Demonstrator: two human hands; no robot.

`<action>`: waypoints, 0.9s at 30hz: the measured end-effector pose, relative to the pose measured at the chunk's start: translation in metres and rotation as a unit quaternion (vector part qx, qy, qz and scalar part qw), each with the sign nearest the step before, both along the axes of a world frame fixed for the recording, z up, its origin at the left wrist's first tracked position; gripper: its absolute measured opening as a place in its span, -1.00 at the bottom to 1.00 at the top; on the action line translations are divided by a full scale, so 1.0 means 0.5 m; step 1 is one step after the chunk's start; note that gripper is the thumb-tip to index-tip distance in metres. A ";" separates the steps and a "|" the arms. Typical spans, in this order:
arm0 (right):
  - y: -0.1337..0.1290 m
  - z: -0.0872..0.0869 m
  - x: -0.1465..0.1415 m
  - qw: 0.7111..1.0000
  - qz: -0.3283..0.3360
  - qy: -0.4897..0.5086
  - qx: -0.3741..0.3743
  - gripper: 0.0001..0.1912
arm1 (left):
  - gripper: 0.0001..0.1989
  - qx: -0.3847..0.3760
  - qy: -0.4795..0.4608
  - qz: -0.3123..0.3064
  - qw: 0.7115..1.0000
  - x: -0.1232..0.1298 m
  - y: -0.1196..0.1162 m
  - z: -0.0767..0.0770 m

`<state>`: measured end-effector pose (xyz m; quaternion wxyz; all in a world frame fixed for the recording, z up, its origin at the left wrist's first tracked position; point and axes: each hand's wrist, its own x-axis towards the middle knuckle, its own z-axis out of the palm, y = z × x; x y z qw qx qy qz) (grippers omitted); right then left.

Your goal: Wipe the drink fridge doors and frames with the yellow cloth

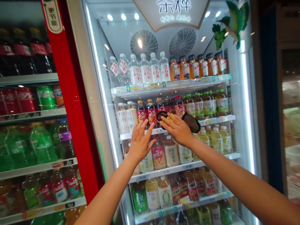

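Observation:
My left hand (142, 140) is raised with its fingers spread and holds nothing. It is in front of the glass-fronted drinks fridge (164, 172), near red-labelled bottles (151, 112). To its right, my right hand (177, 129) lies with fingers stretched over a soft-looking dark brown piece with yellow on it (191, 122). That piece shows on both sides of the hand, its middle hidden under the palm, and its exact kind is unclear. Both hands are at the height of the middle shelves; the frame does not settle whether the left fingertips touch the glass.
Clear water bottles (140, 70) and amber bottles (194, 67) line the top shelf. Green-labelled bottles (207, 103) stand at right. A red-framed drinks cooler (70, 109) adjoins on the left. A green bird ornament (236, 20) hangs at the fridge's upper right corner.

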<state>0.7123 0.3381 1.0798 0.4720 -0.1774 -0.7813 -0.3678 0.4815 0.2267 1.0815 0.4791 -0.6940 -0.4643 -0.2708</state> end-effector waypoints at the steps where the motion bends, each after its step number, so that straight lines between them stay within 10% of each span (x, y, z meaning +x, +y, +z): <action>1: 0.001 -0.017 0.012 0.999 0.009 -0.037 0.005 -0.44 | -0.26 0.000 0.000 0.001 1.000 -0.011 -0.006 -0.005; 4: 0.015 -0.012 0.047 1.000 0.004 -0.006 -0.003 -0.38 | -0.27 -0.001 0.003 0.004 1.000 -0.048 -0.024 -0.015; 10: -0.011 0.141 -0.081 0.981 -0.002 0.189 -0.036 -0.27 | -0.30 0.019 -0.004 0.004 1.000 -0.110 -0.046 -0.022; 14: -0.058 0.103 -0.179 0.996 0.020 0.082 -0.016 -0.33 | -0.30 0.021 -0.012 0.011 1.000 -0.136 -0.061 -0.034; 19: -0.060 0.016 -0.133 0.998 0.043 -0.037 0.003 -0.35 | -0.30 0.014 -0.015 0.035 0.999 -0.183 -0.096 -0.058; 27: -0.090 0.121 -0.269 0.983 0.018 0.181 -0.025 -0.25 | -0.31 0.010 -0.012 0.051 0.999 -0.250 -0.134 -0.090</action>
